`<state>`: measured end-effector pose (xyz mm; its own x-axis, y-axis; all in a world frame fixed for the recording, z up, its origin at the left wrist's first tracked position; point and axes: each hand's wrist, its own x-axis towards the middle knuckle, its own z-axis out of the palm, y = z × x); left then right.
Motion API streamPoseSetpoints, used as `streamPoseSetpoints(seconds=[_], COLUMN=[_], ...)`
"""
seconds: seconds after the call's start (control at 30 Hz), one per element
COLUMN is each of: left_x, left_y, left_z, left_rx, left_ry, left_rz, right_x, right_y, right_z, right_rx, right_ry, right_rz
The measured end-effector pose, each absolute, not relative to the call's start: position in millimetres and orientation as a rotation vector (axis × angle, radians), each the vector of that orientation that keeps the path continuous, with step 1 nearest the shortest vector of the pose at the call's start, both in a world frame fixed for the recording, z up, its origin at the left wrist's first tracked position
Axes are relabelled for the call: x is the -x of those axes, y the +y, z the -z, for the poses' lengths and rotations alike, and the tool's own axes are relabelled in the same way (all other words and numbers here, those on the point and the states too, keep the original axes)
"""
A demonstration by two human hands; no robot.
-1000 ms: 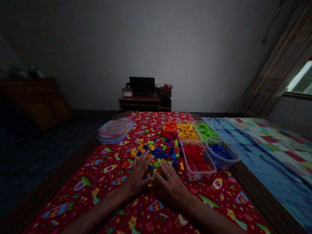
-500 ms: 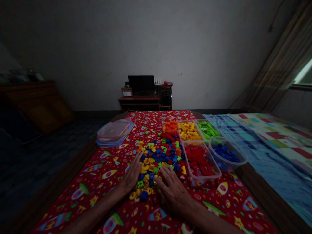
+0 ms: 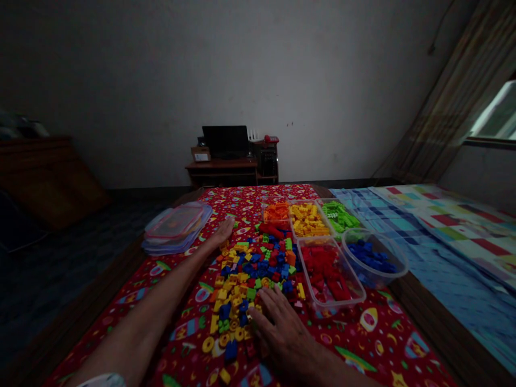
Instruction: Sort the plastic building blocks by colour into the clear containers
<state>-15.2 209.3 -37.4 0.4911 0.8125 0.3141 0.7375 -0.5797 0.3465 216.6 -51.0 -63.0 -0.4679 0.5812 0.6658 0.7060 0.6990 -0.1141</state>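
Note:
A pile of mixed toy building blocks (image 3: 258, 266) in yellow, blue, green, red and orange is spread over the red patterned tablecloth (image 3: 366, 344). My left hand (image 3: 224, 232) reaches out past the pile's far left corner, its fingers extended and slightly blurred, with no block visible in it. On the near right side of the pile lies my right hand (image 3: 282, 325), palm down and fingers apart, touching blocks by its thumb and fingertips. What lies beneath its palm is hidden.
Right of the pile stand clear tubs of sorted blocks: an orange tub (image 3: 276, 214), a yellow tub (image 3: 332, 234), a green tub (image 3: 341, 216), a red tub (image 3: 342, 302) and a round blue tub (image 3: 403, 266). Stacked lids (image 3: 177, 228) lie left. A bed (image 3: 435, 252) adjoins the right edge.
My left hand has moved away from me, from the pile's left side to beyond its far left corner. My right hand stays at the near right. The view has turned slightly right.

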Motion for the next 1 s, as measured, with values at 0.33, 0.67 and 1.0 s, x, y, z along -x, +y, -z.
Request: streamPoseSetpoints(seconds=[0.33,0.67,1.0], left_x=[-62,-82,-114], left_y=[227,179,173], left_z=[28,1,39], left_rx=[-2.306,-2.466,-2.516], left_ry=[1.162,0.875,1.131], left_rz=[-0.38,-0.393,-0.813], right_x=[-222,-222,-223], right_y=[-49,-49,-48], right_z=[68,67,68], right_rx=[0.924,0.949,0.908], right_ry=[-2.297,-2.311,-2.312], right_rz=[0.163,0.152,0.151])
